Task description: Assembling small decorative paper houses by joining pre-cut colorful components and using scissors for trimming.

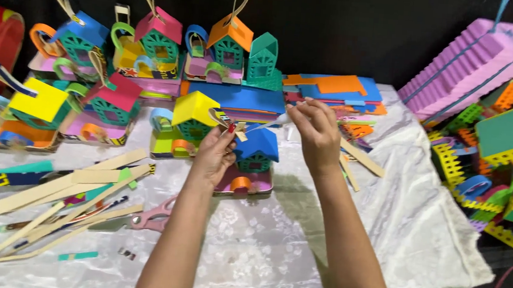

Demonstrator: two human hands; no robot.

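Head view: hands (pixel 219 153) (pixel 315 130) pinch strip (pixel 233 124).

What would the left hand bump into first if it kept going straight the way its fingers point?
Probably the yellow-roofed foam house: the left hand points up and away, toward it. Depth is unclear, so the blue-roofed house beside the hand might be touched first.

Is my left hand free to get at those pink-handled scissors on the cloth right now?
Probably yes. The scissors lie in the open on the white cloth, just beside your left forearm, with nothing on top of them. But your left hand is pinching a small strip, so it would have to drop that first.
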